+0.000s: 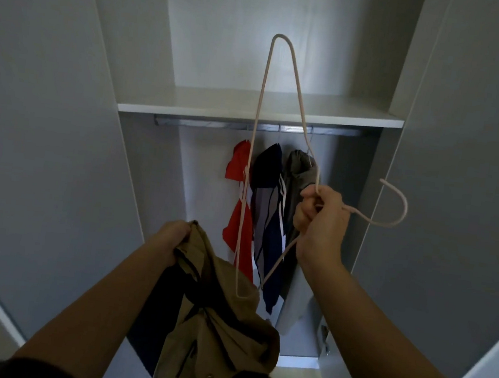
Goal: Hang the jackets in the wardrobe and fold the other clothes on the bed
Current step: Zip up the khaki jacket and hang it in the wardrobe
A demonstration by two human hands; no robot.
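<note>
My left hand (171, 242) grips the collar of a tan jacket (220, 333) with a dark lining, which hangs down in front of me. My right hand (320, 221) is closed on the neck of a pale pink wire hanger (261, 104), turned on its side with its hook (397, 204) pointing right. One lower corner of the hanger touches the jacket's fabric. Behind them is the open wardrobe, with a metal rail (206, 122) under a white shelf (250, 106).
Three garments hang on the rail: a red one (239, 169), a navy and grey striped one (268, 190), and an olive-grey one (298, 169). Grey wardrobe doors (47, 136) stand open on both sides. The left stretch of the rail carries nothing.
</note>
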